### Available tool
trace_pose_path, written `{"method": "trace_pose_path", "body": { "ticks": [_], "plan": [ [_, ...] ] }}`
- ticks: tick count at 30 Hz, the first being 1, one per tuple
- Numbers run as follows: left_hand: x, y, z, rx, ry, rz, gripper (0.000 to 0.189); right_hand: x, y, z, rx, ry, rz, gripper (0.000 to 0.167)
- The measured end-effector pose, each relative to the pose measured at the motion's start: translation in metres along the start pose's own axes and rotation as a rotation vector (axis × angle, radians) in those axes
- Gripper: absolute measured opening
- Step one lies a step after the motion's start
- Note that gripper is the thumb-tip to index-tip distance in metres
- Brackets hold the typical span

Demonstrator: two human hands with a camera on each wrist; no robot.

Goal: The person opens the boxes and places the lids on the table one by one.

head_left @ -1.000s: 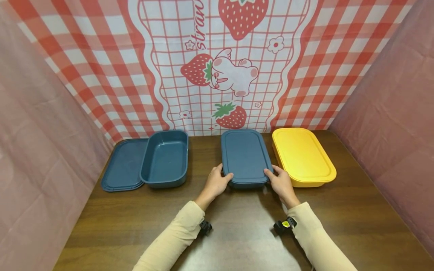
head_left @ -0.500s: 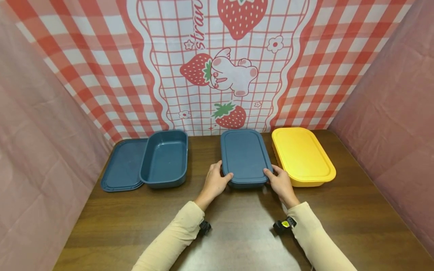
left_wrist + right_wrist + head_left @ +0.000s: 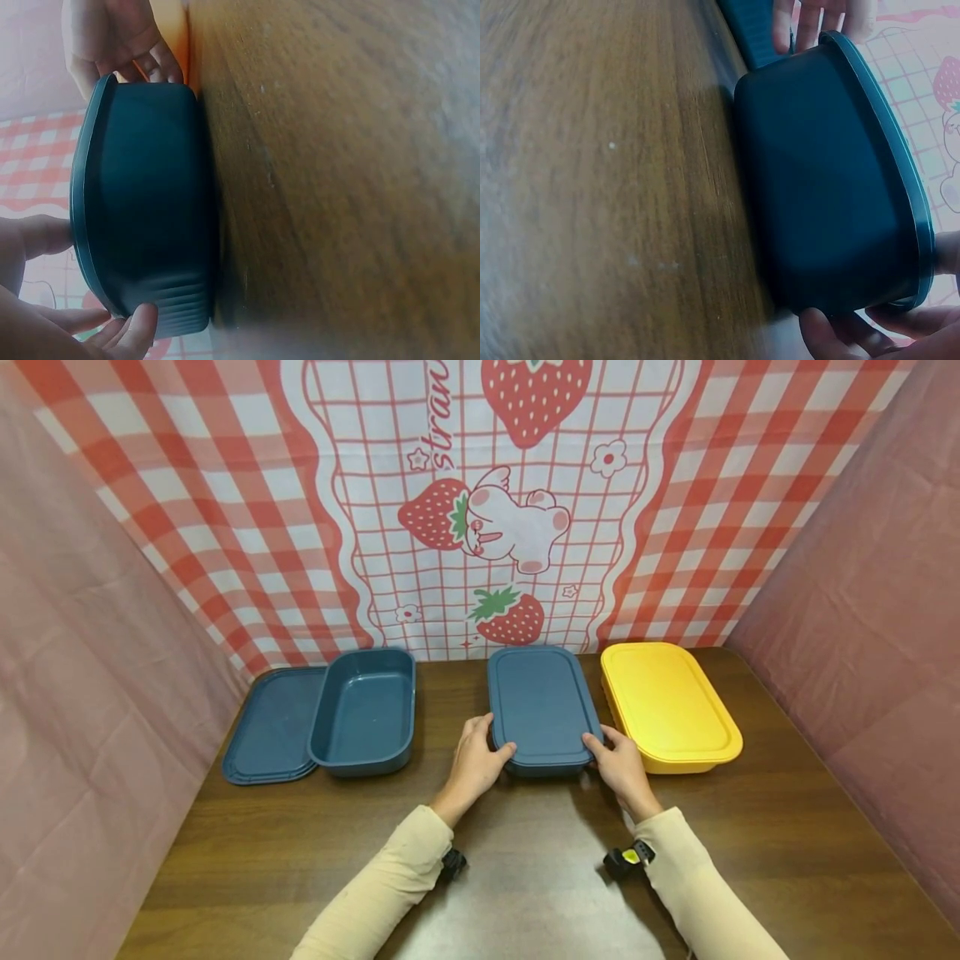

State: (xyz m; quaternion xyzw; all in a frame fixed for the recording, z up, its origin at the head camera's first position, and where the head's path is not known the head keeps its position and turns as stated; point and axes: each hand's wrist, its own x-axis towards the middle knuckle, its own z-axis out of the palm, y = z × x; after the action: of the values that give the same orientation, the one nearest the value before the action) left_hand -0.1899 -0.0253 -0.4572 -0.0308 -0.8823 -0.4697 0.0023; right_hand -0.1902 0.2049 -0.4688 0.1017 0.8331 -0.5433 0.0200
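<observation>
A blue lidded food container (image 3: pixel 546 706) stands on the table between both hands, its lid seated on top. My left hand (image 3: pixel 476 764) grips its near left corner, with the thumb on the lid's edge and the fingers along the side. At the near right corner my right hand (image 3: pixel 621 768) holds it the same way. In the left wrist view the container's side (image 3: pixel 150 195) shows ridges by the left fingertips (image 3: pixel 142 322). The right wrist view shows the front wall of the container (image 3: pixel 825 187) close to the table, with right fingers below the lid rim.
To the left sits an uncovered blue container (image 3: pixel 365 714), with a loose blue lid (image 3: pixel 273 727) beside it. A yellow lidded container (image 3: pixel 671 702) stands close by my right hand. Behind everything hangs a strawberry-print cloth (image 3: pixel 495 527), above the back of the wooden table (image 3: pixel 525 877).
The left fingers have crept slightly farther along the container's left side. The container and the right hand stay where they were.
</observation>
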Motion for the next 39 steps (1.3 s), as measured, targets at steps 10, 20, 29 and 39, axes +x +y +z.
{"method": "trace_pose_path", "body": {
  "ticks": [10, 20, 29, 39],
  "plan": [
    [-0.0021, 0.0028, -0.0004, 0.015, 0.028, 0.039, 0.063, 0.0011, -0.0002, 0.0007, 0.024, 0.004, 0.002, 0.053],
    [-0.0038, 0.0047, 0.0005, 0.043, 0.040, 0.084, 0.059, 0.0005, -0.0010, 0.0010, 0.022, 0.007, -0.003, 0.052],
    [-0.0049, 0.0041, 0.0030, 0.077, 0.055, 0.116, 0.056, -0.0013, -0.0002, 0.0004, 0.013, 0.008, 0.011, 0.056],
    [-0.0069, 0.0084, 0.0027, 0.115, 0.091, 0.164, 0.053, -0.0011, -0.0002, 0.0015, 0.016, 0.014, -0.004, 0.054]
  ]
}}
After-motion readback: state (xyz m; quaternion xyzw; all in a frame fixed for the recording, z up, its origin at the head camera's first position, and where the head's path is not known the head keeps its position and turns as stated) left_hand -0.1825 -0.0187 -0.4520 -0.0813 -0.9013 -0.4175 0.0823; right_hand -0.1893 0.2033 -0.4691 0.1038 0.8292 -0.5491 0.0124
